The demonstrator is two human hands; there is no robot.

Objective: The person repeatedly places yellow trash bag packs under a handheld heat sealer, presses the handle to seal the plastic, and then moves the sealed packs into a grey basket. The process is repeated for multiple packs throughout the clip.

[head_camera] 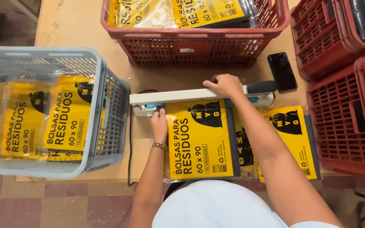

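Yellow packet [199, 139] flat on table [64, 25], long axis near-to-far, far end tucked under sealer bar [174, 96], which runs left-right. Right hand [224, 85] pressing down on bar, fingers curled over it, closed. Left hand [159, 126] flat on packet's far-left corner, open, pinning not gripping. Second packet [294, 135] at right, partly hidden by forearm. Grey basket [106, 109] left, cut off by frame.

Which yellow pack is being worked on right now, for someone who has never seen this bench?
Start at the white sealing bar lying across the wooden table, pressed down by the right hand. The pack lies directly below it, its top edge tucked under the bar, the left hand on its left edge. Unlike the yellow packs to its right, it lies on top, fully showing.
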